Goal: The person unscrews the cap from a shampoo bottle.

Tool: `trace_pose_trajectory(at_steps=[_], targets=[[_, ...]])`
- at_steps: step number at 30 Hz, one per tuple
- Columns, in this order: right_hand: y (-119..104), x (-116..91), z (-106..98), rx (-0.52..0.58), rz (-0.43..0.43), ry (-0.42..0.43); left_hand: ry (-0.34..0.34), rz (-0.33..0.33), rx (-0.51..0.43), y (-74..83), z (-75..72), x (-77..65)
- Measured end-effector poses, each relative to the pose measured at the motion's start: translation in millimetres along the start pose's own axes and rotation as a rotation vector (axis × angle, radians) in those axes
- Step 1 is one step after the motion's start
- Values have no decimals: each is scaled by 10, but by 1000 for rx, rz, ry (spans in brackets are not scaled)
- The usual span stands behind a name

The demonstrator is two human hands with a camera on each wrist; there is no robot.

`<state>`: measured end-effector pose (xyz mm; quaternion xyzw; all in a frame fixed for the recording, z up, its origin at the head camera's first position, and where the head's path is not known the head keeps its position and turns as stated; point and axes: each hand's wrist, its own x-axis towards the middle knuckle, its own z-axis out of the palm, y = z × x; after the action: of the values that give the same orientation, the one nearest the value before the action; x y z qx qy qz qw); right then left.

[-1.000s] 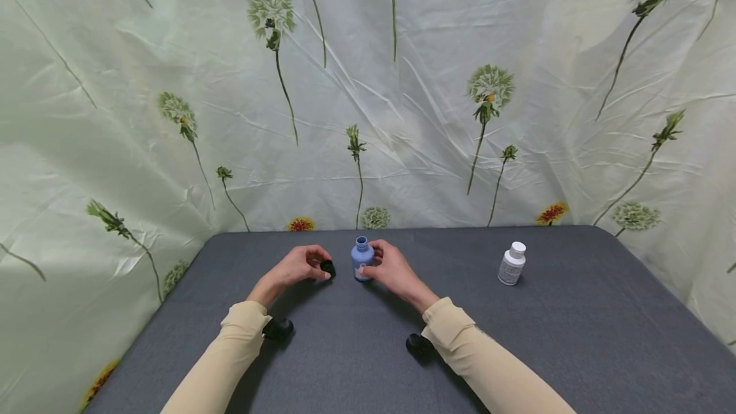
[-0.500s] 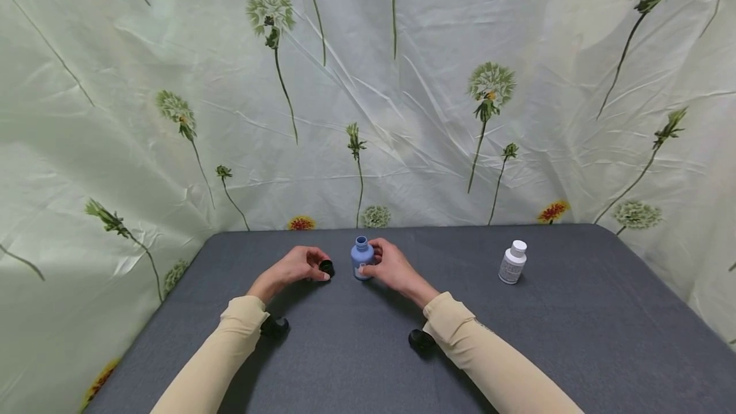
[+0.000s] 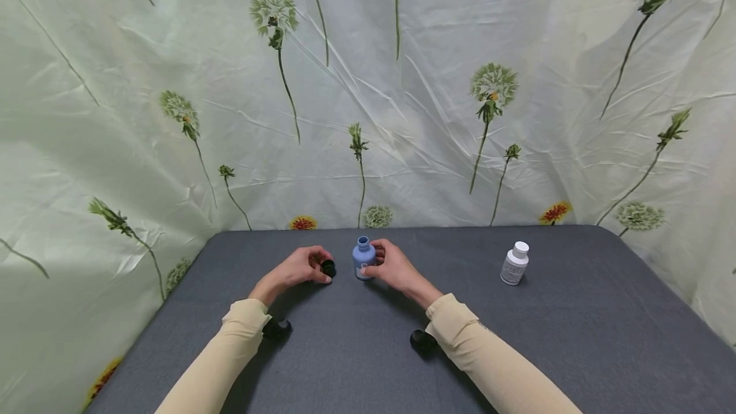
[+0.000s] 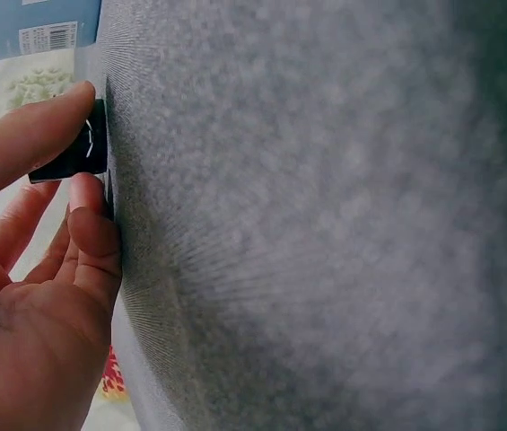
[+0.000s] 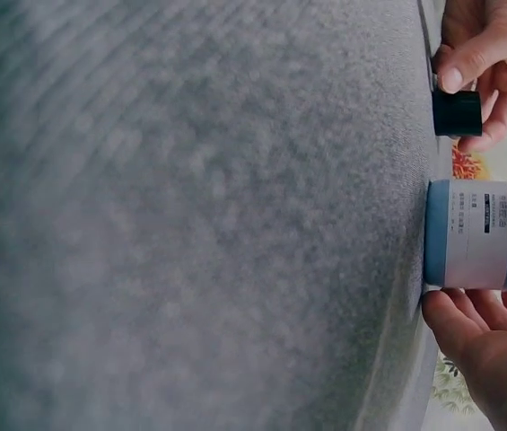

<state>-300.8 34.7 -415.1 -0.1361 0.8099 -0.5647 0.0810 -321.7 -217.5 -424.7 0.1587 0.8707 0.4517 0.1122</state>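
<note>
No clear chg vs earlier. L hand [image 3: 301, 265] pinches blk cap [image 3: 328, 268], thumb vs fingers; R hand [image 3: 397, 268] likewise grips upright blue btl [image 3: 362, 256].

The count shows two bottles [image 3: 363, 255] [image 3: 513, 269], two hands [image 3: 300, 266] [image 3: 397, 271], two black wrist devices [image 3: 278, 328] [image 3: 423, 342], one black cap [image 3: 328, 268], one table [image 3: 345, 369], one floral backdrop [image 3: 425, 126].

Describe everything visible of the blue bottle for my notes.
The blue bottle has a round body, sloping shoulders and a narrow, uncapped neck. It looks like plastic, though that cannot be confirmed. A pale label with dark print covers part of the body, mostly too small to read; the left wrist view shows a barcode. It stands upright on the gray table, toward the far edge, in the grip of the right hand.
</note>
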Motion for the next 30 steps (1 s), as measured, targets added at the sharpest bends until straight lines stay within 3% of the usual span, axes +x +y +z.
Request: trace_pose_trajectory(at_steps=[11, 22, 30], targets=[[61, -114, -109, 44, -13, 22, 36, -20, -129, -12, -53, -163], [71, -282, -196, 38, -43, 51, 89, 7, -127, 82, -40, -348], [56, -410, -263, 26, -47, 40, 53, 68, -130, 255, 80, -416]])
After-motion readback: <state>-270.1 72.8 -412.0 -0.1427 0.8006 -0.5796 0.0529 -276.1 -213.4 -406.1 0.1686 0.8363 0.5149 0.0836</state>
